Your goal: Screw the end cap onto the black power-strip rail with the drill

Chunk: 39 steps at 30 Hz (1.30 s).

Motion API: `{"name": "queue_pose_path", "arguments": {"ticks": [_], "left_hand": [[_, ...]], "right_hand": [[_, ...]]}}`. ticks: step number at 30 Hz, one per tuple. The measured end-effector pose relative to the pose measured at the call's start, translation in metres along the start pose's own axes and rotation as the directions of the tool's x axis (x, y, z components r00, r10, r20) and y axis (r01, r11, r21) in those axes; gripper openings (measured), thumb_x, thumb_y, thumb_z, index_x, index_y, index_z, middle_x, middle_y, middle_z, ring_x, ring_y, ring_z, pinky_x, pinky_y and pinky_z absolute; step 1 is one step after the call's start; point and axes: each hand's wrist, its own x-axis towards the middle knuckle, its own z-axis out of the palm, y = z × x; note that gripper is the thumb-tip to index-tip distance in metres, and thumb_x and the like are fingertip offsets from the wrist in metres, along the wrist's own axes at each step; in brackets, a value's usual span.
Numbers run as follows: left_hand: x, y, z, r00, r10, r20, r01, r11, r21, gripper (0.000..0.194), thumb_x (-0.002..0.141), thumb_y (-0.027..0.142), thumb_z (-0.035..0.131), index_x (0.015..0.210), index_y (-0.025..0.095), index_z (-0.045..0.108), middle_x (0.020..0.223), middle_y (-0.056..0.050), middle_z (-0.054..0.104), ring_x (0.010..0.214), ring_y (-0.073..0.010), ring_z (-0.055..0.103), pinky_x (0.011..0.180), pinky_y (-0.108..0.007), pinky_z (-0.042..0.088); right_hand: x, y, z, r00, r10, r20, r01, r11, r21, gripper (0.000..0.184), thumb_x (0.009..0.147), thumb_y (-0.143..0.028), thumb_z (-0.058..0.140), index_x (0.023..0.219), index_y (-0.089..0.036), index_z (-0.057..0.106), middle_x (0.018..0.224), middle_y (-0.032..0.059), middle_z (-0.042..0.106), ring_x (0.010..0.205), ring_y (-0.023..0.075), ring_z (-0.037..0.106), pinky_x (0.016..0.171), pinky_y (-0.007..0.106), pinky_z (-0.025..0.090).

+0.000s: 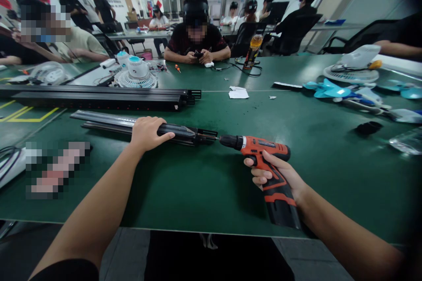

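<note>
My right hand (pixel 277 173) grips an orange and black cordless drill (pixel 263 147) by its handle, with a finger at the trigger. The drill points left, and its bit reaches the slotted end (pixel 207 136) of a long black housing (pixel 178 131). Whether the bit sits on a screw there is too small to tell. My left hand (pixel 148 134) is wrapped over the top of this housing, pressing it on the green table (pixel 184 184). The housing lies lengthwise, its far end towards the left.
Behind it lie more long black housings (pixel 99 99). Fan parts (pixel 136 74) stand at the back left; blue fan blades (pixel 326 88) lie at the right. White paper (pixel 238 92) and a drink bottle (pixel 253 52) are further back. A person (pixel 198 30) sits opposite, holding a phone.
</note>
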Motion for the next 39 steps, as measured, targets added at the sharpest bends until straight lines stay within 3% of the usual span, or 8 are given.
{"name": "queue_pose_path", "arguments": {"ticks": [15, 22, 39], "left_hand": [[-0.0003, -0.0002, 0.0002, 1.0, -0.003, 0.0, 0.003, 1.0, -0.01, 0.069, 0.089, 0.08, 0.042, 0.111, 0.023, 0.073, 0.102, -0.011, 0.076, 0.099, -0.0348, 0.066, 0.096, -0.048, 0.041], [0.0003, -0.0016, 0.0018, 1.0, 0.005, 0.0, -0.005, 1.0, -0.008, 0.07, 0.09, 0.081, 0.042, 0.112, 0.022, 0.073, 0.102, -0.012, 0.076, 0.1, -0.0351, 0.066, 0.096, -0.048, 0.041], [0.0001, 0.0004, -0.0007, 1.0, 0.004, 0.0, -0.004, 1.0, -0.004, 0.069, 0.09, 0.08, 0.042, 0.111, 0.022, 0.073, 0.102, -0.012, 0.076, 0.098, -0.0348, 0.066, 0.095, -0.049, 0.042]], "right_hand": [[-0.0002, -0.0009, 0.0007, 1.0, 0.001, -0.02, -0.001, 1.0, -0.026, 0.04, 0.086, -0.046, 0.082, 0.102, -0.014, 0.065, 0.057, -0.0072, 0.038, 0.056, 0.0094, 0.044, 0.055, 0.017, 0.042], [-0.0005, -0.001, -0.0018, 0.999, -0.015, -0.033, 0.013, 0.997, -0.072, 0.036, 0.09, -0.049, 0.075, 0.102, -0.017, 0.063, 0.058, -0.0066, 0.038, 0.056, 0.0118, 0.041, 0.054, 0.023, 0.042], [-0.0001, -0.0009, -0.0009, 1.0, -0.001, -0.021, 0.001, 1.0, -0.028, 0.036, 0.088, -0.046, 0.079, 0.102, -0.016, 0.065, 0.057, -0.0065, 0.04, 0.056, 0.0111, 0.044, 0.054, 0.02, 0.043]]}}
